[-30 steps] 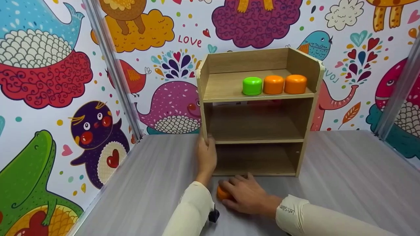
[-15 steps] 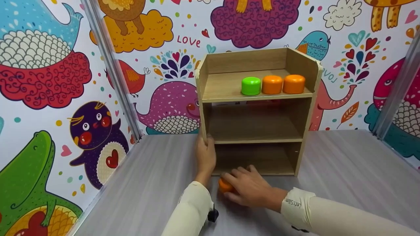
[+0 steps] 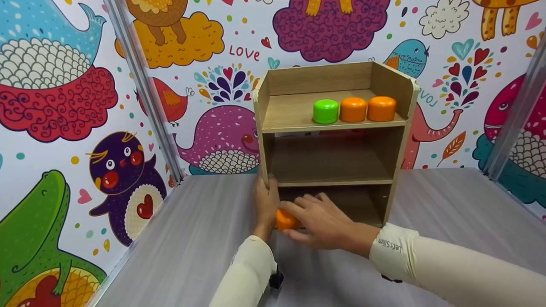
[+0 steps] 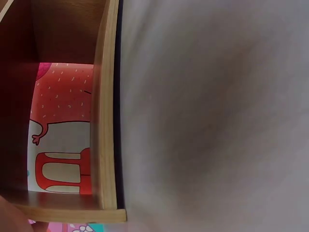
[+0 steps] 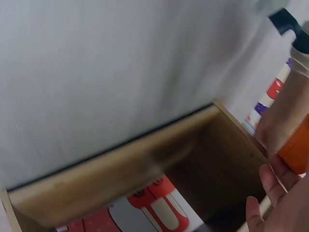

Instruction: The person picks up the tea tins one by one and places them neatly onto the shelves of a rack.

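In the head view my right hand point(image 3: 324, 224) grips an orange rounded cylinder point(image 3: 286, 219), lifted off the table in front of the bottom compartment's left end. The same orange cylinder point(image 5: 297, 150) is partly visible at the right wrist view's right edge, beside the fingertips. My left hand point(image 3: 266, 202) holds the left side panel of a small wooden shelf point(image 3: 335, 184), thumb at the front edge, fingers hidden behind the panel. Along the shelf's top board stand a green cylinder point(image 3: 326, 111) and two orange ones, a middle cylinder point(image 3: 353, 109) and a right-hand cylinder point(image 3: 381, 108).
The shelf stands on a grey table point(image 3: 204, 238), close to a wall point(image 3: 239, 25) printed with cartoon animals. A second printed panel point(image 3: 81, 179) rises at the left. The shelf's back is partly open, and the wall print shows through.
My right hand has lifted the orange cylinder off the table and moved it forward and up to the shelf's bottom compartment. My left hand stays on the side panel.
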`<state>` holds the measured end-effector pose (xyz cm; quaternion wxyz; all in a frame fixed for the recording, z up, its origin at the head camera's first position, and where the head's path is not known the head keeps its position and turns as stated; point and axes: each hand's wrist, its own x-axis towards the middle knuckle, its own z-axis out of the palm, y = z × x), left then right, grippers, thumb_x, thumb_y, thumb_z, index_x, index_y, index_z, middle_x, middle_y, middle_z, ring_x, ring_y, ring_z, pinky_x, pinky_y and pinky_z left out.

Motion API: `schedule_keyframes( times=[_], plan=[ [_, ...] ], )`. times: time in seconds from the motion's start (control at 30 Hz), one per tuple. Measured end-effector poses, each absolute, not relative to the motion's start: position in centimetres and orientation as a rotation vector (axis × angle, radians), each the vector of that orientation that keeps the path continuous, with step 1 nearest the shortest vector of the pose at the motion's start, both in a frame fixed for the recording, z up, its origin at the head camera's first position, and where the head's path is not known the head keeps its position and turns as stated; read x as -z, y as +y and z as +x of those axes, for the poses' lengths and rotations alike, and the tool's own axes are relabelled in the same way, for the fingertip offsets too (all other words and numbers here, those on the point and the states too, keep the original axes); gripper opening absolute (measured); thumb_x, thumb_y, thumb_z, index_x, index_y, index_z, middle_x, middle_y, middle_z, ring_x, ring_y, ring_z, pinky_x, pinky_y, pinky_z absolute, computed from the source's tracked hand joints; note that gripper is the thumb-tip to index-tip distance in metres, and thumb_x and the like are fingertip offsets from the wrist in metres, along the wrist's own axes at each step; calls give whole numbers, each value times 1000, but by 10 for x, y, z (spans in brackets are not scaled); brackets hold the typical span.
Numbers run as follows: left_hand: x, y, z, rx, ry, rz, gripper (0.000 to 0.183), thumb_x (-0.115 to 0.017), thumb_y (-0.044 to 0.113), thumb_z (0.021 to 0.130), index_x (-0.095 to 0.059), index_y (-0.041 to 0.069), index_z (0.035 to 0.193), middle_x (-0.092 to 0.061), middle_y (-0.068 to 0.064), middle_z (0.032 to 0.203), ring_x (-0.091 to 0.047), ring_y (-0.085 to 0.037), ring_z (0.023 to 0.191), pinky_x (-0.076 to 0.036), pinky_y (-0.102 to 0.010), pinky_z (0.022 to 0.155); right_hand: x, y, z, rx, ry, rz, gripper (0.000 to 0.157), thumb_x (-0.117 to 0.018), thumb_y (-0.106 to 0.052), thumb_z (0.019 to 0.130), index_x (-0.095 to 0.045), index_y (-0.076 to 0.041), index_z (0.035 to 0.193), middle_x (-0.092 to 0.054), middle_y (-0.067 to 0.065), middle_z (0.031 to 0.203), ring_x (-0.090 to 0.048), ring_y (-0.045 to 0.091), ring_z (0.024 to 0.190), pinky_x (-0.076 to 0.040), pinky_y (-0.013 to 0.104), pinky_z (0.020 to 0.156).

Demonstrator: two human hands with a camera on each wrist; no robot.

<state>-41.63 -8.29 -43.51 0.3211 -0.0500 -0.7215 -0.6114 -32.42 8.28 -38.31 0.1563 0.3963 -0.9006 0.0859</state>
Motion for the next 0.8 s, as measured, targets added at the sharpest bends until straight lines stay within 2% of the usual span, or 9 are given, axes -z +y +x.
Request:
schedule_keyframes(
  times=[0.07,0.13,0.23,0.3,0.37,0.47,0.63,0.7,0.8],
  plan=[
    [435,-83,-416,1621,-1897,-134,50,-47,22,106,-43,16,156,-64,-5,131,-57,-19,109,-48,-39,101,374,83,-324,-260,-2559,1137,55,-59,-57,97,-51,-33,145,-64,-4,111,-56,17,101,-42,43,89],
    [435,-83,-415,1624,-1910,-122,48,-47,24,106,-46,15,153,-62,-5,138,-57,-18,115,-46,-41,108,364,83,-324,-272,-2537,1141,56,-60,-56,96,-51,-32,145,-65,-3,113,-57,18,102,-42,42,90],
    [435,-83,-413,1633,-1934,-107,32,-46,26,107,-58,7,131,-64,-9,114,-59,-19,97,-52,-37,91,348,82,-324,-261,-2484,1151,57,-61,-54,95,-51,-32,147,-67,-2,115,-58,21,104,-43,43,91],
    [435,-83,-411,1652,-1935,-109,23,-48,24,107,-58,6,118,-59,-8,99,-55,-18,85,-51,-32,79,337,81,-325,-260,-2444,1161,56,-61,-54,95,-52,-32,146,-67,-2,115,-58,21,103,-42,41,88],
    [436,-84,-411,1654,-1928,-132,17,-50,20,107,-57,6,113,-55,-7,93,-53,-17,80,-49,-29,73,325,79,-325,-257,-2395,1171,55,-61,-52,95,-53,-31,145,-68,-2,111,-58,20,100,-42,39,86],
    [436,-84,-411,1655,-1905,-187,28,-56,16,104,-55,12,132,-61,-3,103,-58,-15,89,-53,-26,82,307,79,-325,-275,-2342,1173,53,-62,-50,94,-56,-29,141,-68,-3,108,-57,19,97,-41,38,85],
    [436,-84,-414,1655,-1865,-258,44,-57,22,105,-49,17,148,-65,-1,126,-62,-15,109,-51,-36,103,280,80,-326,-288,-2302,1164,55,-63,-51,92,-58,-26,141,-68,-1,110,-57,20,100,-42,40,89],
    [435,-84,-415,1644,-1866,-242,45,-54,22,106,-48,17,150,-64,-1,130,-60,-15,113,-49,-38,106,271,81,-327,-290,-2300,1164,56,-62,-51,92,-58,-26,142,-68,0,111,-57,20,101,-43,41,90],
    [435,-84,-416,1609,-1889,-182,45,-50,19,105,-49,18,150,-64,1,123,-58,-13,105,-49,-35,98,260,82,-329,-299,-2299,1166,57,-62,-52,92,-58,-26,142,-68,2,114,-56,22,106,-43,46,97]
  ],
)
